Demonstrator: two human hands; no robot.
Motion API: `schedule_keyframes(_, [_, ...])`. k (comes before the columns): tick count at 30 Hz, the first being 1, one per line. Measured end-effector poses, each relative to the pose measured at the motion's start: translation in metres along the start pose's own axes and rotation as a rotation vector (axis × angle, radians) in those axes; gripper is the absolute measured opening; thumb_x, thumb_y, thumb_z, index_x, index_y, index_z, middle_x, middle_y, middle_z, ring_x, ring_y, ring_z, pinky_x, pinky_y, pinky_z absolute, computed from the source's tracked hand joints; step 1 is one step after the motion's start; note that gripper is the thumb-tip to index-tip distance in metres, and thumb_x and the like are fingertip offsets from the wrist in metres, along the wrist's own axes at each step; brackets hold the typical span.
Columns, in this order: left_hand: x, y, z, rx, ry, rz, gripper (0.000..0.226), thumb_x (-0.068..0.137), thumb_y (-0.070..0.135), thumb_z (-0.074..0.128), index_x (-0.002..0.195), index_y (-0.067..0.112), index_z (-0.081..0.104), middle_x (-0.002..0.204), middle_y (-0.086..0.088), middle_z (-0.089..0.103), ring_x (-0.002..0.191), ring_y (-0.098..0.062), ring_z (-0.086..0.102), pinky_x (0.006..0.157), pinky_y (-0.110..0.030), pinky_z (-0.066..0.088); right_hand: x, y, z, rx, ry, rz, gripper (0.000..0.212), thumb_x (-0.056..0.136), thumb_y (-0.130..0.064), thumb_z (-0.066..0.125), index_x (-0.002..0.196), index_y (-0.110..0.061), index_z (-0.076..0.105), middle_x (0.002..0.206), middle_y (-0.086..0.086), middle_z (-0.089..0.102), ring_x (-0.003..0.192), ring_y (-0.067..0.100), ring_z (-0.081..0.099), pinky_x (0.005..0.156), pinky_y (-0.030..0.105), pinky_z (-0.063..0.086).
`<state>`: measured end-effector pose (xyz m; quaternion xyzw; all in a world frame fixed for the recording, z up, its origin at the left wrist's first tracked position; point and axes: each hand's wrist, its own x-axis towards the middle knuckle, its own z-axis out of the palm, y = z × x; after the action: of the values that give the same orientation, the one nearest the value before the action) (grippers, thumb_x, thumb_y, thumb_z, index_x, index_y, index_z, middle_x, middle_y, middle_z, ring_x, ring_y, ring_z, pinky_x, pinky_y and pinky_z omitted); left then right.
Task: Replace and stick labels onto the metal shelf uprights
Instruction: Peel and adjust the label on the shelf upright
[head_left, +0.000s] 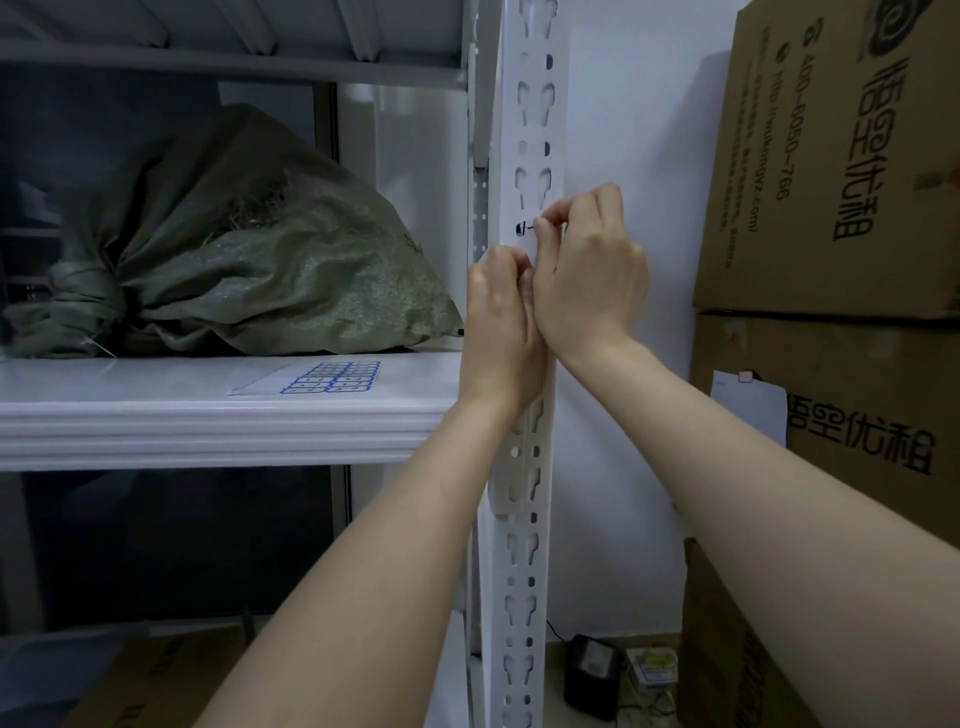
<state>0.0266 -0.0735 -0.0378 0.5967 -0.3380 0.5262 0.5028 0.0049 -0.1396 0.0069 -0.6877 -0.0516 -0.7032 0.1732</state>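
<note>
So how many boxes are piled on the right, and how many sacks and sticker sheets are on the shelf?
Cardboard boxes: 3
Green woven sack: 1
Label sheet: 1
Total: 5

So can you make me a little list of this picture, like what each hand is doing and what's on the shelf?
where: at a white metal upright of a shelf rack
right hand: pinches a white label against the upright
left hand: just below, fingers curled at the upright; what it grips is hidden
on the shelf: a blue-printed label sheet and a green sack
to the right: stacked cardboard boxes
</note>
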Motion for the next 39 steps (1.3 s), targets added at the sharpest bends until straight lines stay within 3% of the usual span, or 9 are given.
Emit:
schedule_keyframes(4, [0.000,0.000,0.000,0.004,0.001,0.011,0.013,0.100,0.008,0.039,0.091,0.017,0.038,0.085,-0.003,0.044,0.081,-0.015,0.038,0.066,-0.009,0.031,-0.002,0.000,0.001,0.031,0.025,-0.005,0.020,0.093,-0.028,0.050,0.091,-0.012,0.061,0.099,0.007,0.057,0.063,0.024,0.057,0.056,0.042,0.052])
schedule_keyframes(25, [-0.001,-0.002,0.000,-0.005,-0.018,0.013,0.014,0.102,0.013,0.038,0.089,0.017,0.035,0.086,-0.004,0.044,0.082,-0.016,0.038,0.066,-0.008,0.031,-0.011,-0.001,-0.003,0.071,0.086,-0.028,0.018,0.092,-0.023,0.052,0.087,-0.008,0.059,0.094,0.008,0.056,0.056,0.022,0.054,0.048,0.037,0.048])
schedule_keyframes(32, [-0.001,-0.002,0.000,-0.009,-0.040,-0.020,0.013,0.103,0.018,0.037,0.090,0.018,0.037,0.087,-0.004,0.047,0.083,-0.014,0.039,0.066,-0.010,0.031,-0.019,0.001,-0.006,0.070,0.113,-0.025,0.020,0.092,-0.022,0.049,0.087,-0.005,0.058,0.094,0.009,0.056,0.054,0.020,0.052,0.044,0.028,0.037])
schedule_keyframes(39, [-0.001,-0.001,-0.002,-0.014,-0.034,-0.050,0.014,0.103,0.022,0.040,0.092,0.015,0.044,0.088,-0.005,0.053,0.082,-0.014,0.045,0.063,-0.008,0.032,-0.026,0.003,-0.008,0.188,0.047,0.025,0.016,0.093,-0.020,0.050,0.089,-0.007,0.058,0.095,0.005,0.055,0.062,0.013,0.052,0.052,0.028,0.040])
